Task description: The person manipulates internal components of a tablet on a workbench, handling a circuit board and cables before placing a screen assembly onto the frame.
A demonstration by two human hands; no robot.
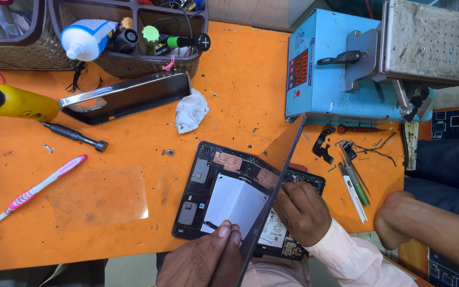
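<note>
The left hand (208, 255) pinches the lower edge of a thin glass panel (272, 191), thumb and fingers pressed together on it, and holds it raised on edge above the opened tablet body (213, 196). The right hand (301, 212) lies behind the panel with its fingers curled down onto the tablet's right side, near the battery; whether it grips anything I cannot tell, since the panel and the knuckles hide the fingertips.

The tablet body lies flat on the orange surface (240, 85), near its front edge, with boards and copper patches exposed.

The panel looks like the weak point. It is long, thin, and held at one end only, so a twist or a slip of the pinch could crack it or drop it onto the bare circuitry. If a flex cable joins it to the body, and none shows from here, lifting further could tear it.

Loose bits add risk: a tiny part (169, 152) lies just beside the tablet, and a screwdriver (73, 136) and tweezers (354, 175) lie within a sweep of the forearm. The tablet's front corner also overhangs the surface edge, so downward pressure could tip it.
</note>
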